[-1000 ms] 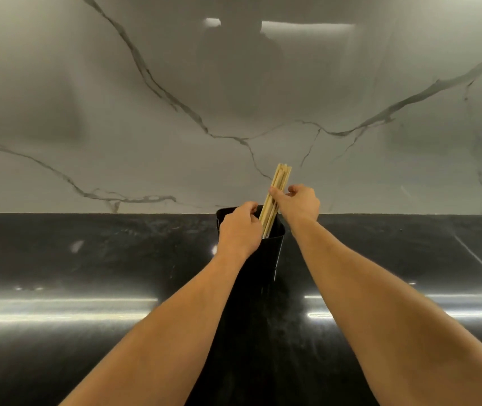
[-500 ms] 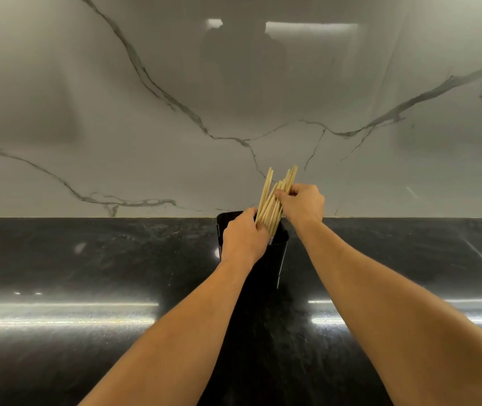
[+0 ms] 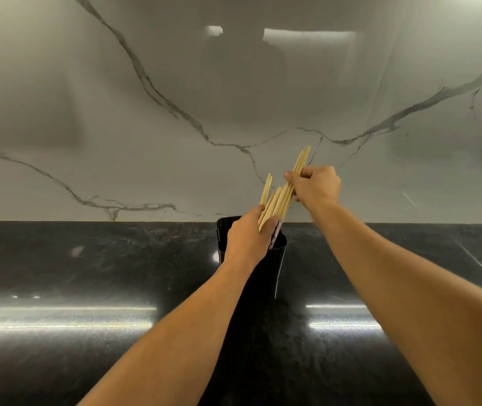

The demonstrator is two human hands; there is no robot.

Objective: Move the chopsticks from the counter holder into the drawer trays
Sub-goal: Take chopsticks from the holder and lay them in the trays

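Note:
A black holder (image 3: 276, 259) stands on the dark counter against the back wall. Several pale wooden chopsticks (image 3: 277, 200) rise out of it, tilted to the right. My left hand (image 3: 248, 238) is at the holder's rim, closed around the lower part of the bundle. My right hand (image 3: 316, 187) is higher and to the right, pinching a few chopsticks whose tops stick out above its fingers. The chopsticks' lower ends are hidden by my left hand and the holder. No drawer or tray is in view.
The glossy black counter (image 3: 87, 273) stretches left and right, with light streaks reflected on it. A grey marble wall (image 3: 175, 98) with dark veins rises right behind the holder.
My right hand has risen up and to the right, drawing a few chopsticks higher out of the bundle. My left hand has closed around the rest at the rim.

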